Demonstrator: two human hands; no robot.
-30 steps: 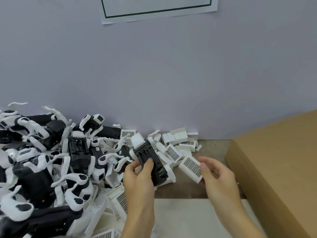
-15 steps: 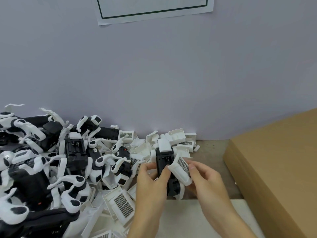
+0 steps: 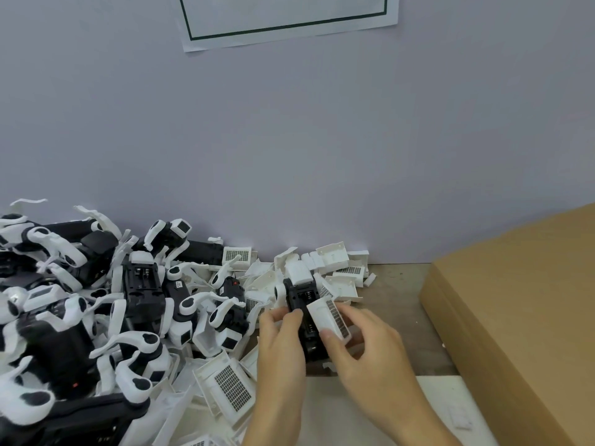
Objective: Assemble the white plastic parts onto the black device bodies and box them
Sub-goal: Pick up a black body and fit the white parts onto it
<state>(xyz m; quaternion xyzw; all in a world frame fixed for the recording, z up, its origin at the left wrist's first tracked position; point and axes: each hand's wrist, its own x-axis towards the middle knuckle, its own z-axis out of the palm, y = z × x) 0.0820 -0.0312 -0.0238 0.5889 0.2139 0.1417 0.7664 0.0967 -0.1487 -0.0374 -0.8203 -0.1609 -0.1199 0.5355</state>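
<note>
Fingers [image 3: 296, 317] of both hands grip the black body [image 3: 301, 299], long axis wallward, white cover [image 3: 328, 320] alongside.

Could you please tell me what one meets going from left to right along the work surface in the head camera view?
Pile of black device bodies with white parts → loose white grille cover → left hand → black device body it holds → white grille cover held against it → right hand → cardboard box.

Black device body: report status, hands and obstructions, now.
Left hand grips black device body. Right hand pinches white grille cover, tilted against the body, not seated flat. Loose white parts piled close behind; cardboard box closed, right.
</note>
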